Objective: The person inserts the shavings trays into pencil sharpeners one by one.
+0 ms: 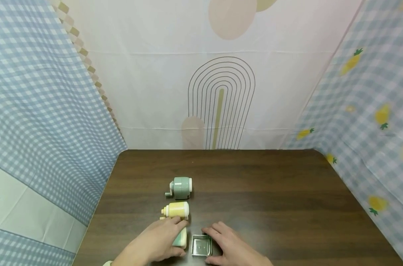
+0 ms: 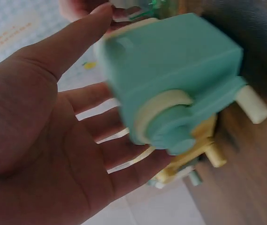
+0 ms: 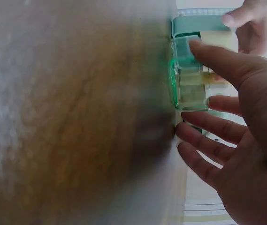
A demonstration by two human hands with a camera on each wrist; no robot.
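Note:
A teal crank pencil sharpener (image 2: 175,61) lies on its side on the table, its crank knob toward the left. My left hand (image 1: 163,234) holds it, thumb on one side and fingers along the other. To its right is a small clear shavings drawer (image 1: 201,245), green-tinted in the right wrist view. My right hand (image 1: 229,244) pinches this drawer between thumb and index finger at opposite edges, the other fingers spread loosely. The drawer's open top faces up in the head view. Part of the teal sharpener is hidden under my left hand.
A yellow crank sharpener (image 1: 177,210) lies just beyond my left hand, and a grey-green one (image 1: 182,187) farther back. All rest on the dark wooden table (image 1: 254,192). Checked cloth (image 1: 55,92) hangs at the left side, with a pale patterned cloth (image 1: 148,92) behind.

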